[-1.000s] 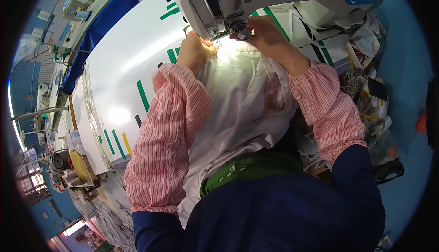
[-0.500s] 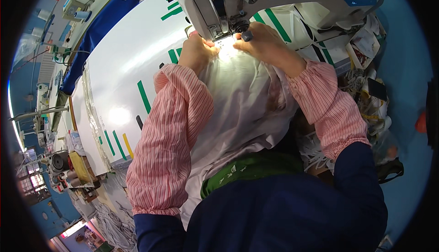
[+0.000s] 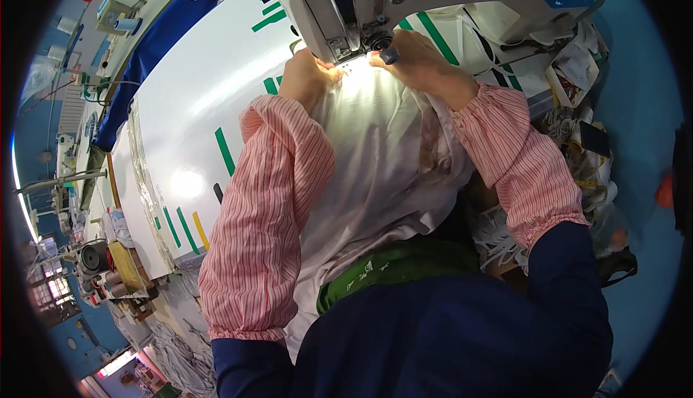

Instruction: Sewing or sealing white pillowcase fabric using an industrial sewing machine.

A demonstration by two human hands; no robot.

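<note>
Nearest, a green cloth with small white marks (image 3: 390, 264) lies at the lap, and the pale cloth (image 3: 382, 145) spreads from there up onto the worktop in loose folds, with a brownish patch (image 3: 431, 141) near its right edge; that slack probably needs smoothing so its weight does not drag on the part being guided. The left striped sleeve (image 3: 253, 239) and the right striped sleeve (image 3: 530, 174) frame the cloth, gathered at their ends, which seems sensible near moving parts. Farther on, the left hand (image 3: 307, 79) is curled with its fingertips at the cloth's far edge, just left of the lit spot; whether it pinches or only presses, I cannot tell. The right hand (image 3: 422, 66) is bent in from the other side, its fingertips partly hidden by a grey knob (image 3: 390, 55), so its grip cannot be told either. With both hands so close under the sewing machine (image 3: 317, 8), good work likely means light, even tension between them, the edge lying flat, and fingertips beside the foot, never beneath it. Beyond the left hand, the white worktop (image 3: 188, 116) carries green strips (image 3: 224, 151), and past it hangs a blue cloth (image 3: 155, 51), apart from the work.
</note>
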